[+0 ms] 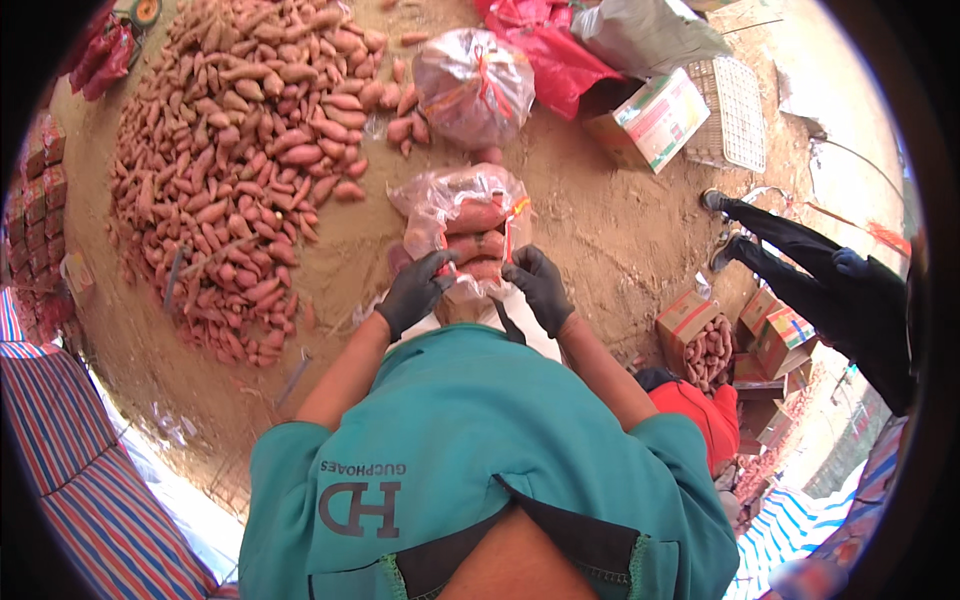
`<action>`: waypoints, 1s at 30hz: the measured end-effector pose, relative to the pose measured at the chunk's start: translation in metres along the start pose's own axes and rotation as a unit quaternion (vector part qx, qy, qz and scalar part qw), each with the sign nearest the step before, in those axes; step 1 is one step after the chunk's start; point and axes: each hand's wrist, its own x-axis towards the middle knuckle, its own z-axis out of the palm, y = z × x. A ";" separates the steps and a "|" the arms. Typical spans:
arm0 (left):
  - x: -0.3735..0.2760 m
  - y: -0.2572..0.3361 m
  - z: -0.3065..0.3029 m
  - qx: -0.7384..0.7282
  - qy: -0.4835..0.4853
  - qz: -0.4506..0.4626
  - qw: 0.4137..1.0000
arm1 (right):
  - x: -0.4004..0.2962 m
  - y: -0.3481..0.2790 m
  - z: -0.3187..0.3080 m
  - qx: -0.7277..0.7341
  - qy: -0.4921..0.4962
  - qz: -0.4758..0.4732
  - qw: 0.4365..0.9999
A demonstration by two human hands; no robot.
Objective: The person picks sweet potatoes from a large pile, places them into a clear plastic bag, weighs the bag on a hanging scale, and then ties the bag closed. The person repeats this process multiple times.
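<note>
An open clear plastic bag (422,208) stands on the ground before me with large sweet potatoes (478,246) inside. A red drawstring (509,238) runs along its mouth. My left hand (415,292), in a dark glove, grips the left side of the bag's near rim, where a bit of red shows at the fingers. At the right side of that rim, my gloved right hand (541,289) pinches the edge with thumb and fingers. Just beyond sits a full plastic bag (474,94), its top gathered with a red tie.
A large heap of sweet potatoes (247,157) covers the ground at left. A cardboard box (651,120) and a white plastic crate (726,112) stand at upper right. Another person's dark-trousered legs (795,255) are at right. Below them, a person in red (701,412) is beside a box of sweet potatoes (684,330).
</note>
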 end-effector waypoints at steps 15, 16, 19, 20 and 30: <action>0.002 0.032 -0.027 0.462 0.250 0.214 0.824 | 0.015 0.002 -0.034 -0.300 0.042 -0.295 0.906; 0.009 0.027 -0.018 0.428 0.278 0.238 0.826 | 0.021 0.010 -0.038 -0.223 0.019 -0.271 0.936; 0.040 0.009 0.016 0.341 0.327 0.079 0.878 | 0.043 0.015 -0.048 -0.050 -0.032 -0.178 0.982; 0.062 0.014 0.031 0.163 0.396 -0.016 0.903 | 0.054 0.015 -0.055 -0.032 -0.038 -0.149 0.988; 0.064 0.004 0.038 -0.379 0.176 -0.089 0.904 | 0.056 0.000 -0.034 0.004 -0.042 -0.103 0.994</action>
